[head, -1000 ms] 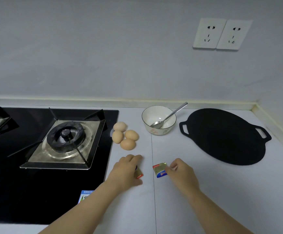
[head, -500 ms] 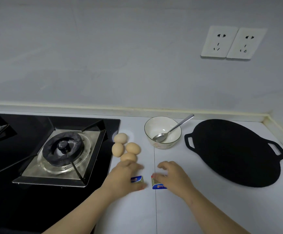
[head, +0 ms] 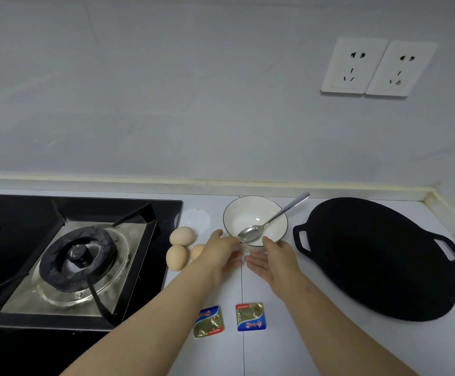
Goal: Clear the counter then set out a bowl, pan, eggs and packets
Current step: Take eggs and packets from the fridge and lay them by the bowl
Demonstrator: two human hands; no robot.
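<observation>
The bowl is taken as the mark: white, upright, on the counter, with a spoon leaned inside it, the handle laid over its far-right rim; the left hand is held at the bowl's near-left side and the right hand at its near-right side, both spread and relaxed, nothing pinched; whether the wall is yet touched cannot be told; the eggs are clustered just left of the bowl, one partly hidden behind the left hand; the pan is laid flat to the bowl's right, apart from it; two packets are laid side by side well in front of the bowl; the stove is seen further left, beyond the eggs. A small repositioning of the bowl is judged to be the step in hand, everything listed being already set out; the bowl would best be cupped low on both sides at once and moved level, so that the spoon is not tipped out; the left wrist should be kept off the eggs, since they could be rolled by a nudge.
</observation>
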